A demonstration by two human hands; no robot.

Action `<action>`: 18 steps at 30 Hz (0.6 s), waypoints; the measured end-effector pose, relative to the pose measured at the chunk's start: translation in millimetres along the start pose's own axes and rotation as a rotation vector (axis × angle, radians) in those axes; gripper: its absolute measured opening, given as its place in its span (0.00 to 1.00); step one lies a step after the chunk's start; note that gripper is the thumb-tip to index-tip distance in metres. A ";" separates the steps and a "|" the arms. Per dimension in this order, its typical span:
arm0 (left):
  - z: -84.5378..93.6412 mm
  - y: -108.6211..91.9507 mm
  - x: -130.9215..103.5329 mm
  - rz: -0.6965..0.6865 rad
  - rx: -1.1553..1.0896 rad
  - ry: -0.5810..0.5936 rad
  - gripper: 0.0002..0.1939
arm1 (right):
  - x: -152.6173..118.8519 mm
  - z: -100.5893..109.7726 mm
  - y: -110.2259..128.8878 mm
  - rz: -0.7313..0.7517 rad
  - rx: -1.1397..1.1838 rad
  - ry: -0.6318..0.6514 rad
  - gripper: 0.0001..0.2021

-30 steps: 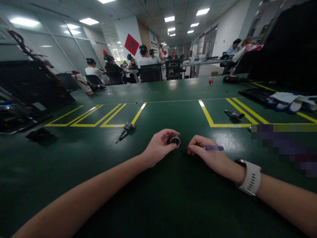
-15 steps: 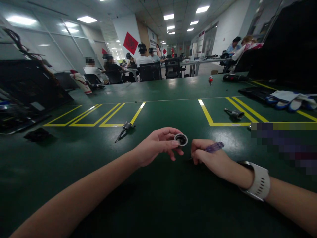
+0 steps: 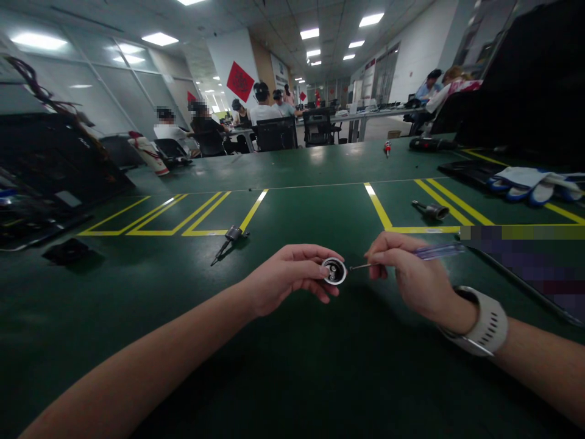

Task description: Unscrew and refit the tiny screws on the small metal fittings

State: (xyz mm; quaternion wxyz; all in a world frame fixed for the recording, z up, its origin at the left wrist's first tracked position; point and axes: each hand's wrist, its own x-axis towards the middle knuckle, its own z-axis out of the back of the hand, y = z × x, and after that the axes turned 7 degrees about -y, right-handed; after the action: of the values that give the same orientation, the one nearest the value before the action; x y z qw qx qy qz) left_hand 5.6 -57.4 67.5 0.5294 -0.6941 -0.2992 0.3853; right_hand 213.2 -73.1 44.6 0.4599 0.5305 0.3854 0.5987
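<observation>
Thumb and fingers of my left hand (image 3: 292, 273) hold a round metal cup-shaped part (image 3: 335, 272), its open end facing me with small parts visible inside. To its right, my right hand (image 3: 406, 268) grips a screwdriver with a clear purple handle (image 3: 441, 250). The thin shaft points left, its tip close to the rim of the round part; whether they touch is unclear. On the green table (image 3: 283, 378), a metal tool with a pointed end (image 3: 232, 235) lies left of my hands, and a metal socket-like part (image 3: 432, 210) lies at the right.
Blue-and-white gloves (image 3: 532, 183) lie on a dark tray at the right. Farther back are a red screwdriver (image 3: 387, 149) and a dark tool (image 3: 432, 144). A small black object (image 3: 68, 250) sits at the left. Several people sit at tables behind.
My right hand has moved up and right, and the screwdriver's shaft now shows, pointing at the round part. My left hand has lowered slightly, with the round part turned more toward me.
</observation>
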 end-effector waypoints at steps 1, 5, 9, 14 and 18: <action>-0.7 0.8 0.4 0.003 0.007 -0.016 0.14 | -0.3 3.2 2.2 0.084 0.027 -0.067 0.09; -3.6 2.5 0.7 0.005 0.026 -0.050 0.15 | -10.2 8.2 15.2 0.330 0.035 -0.138 0.09; -6.7 3.5 -1.1 0.004 0.017 -0.058 0.16 | -23.8 -1.7 29.8 0.467 -0.198 0.086 0.09; -11.6 5.0 -4.6 -0.030 -0.001 -0.056 0.15 | -28.3 -12.8 34.9 0.662 -0.381 0.198 0.08; -15.2 5.5 -6.3 -0.046 0.009 -0.062 0.15 | -27.4 -14.1 31.2 0.699 -0.423 0.206 0.07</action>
State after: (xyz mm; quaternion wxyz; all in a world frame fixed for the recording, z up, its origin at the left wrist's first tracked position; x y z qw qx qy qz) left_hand 15.3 -71.6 65.7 0.5317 -0.6722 -0.3296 0.3959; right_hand 195.1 -107.7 64.5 0.2869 0.4606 0.0946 0.8346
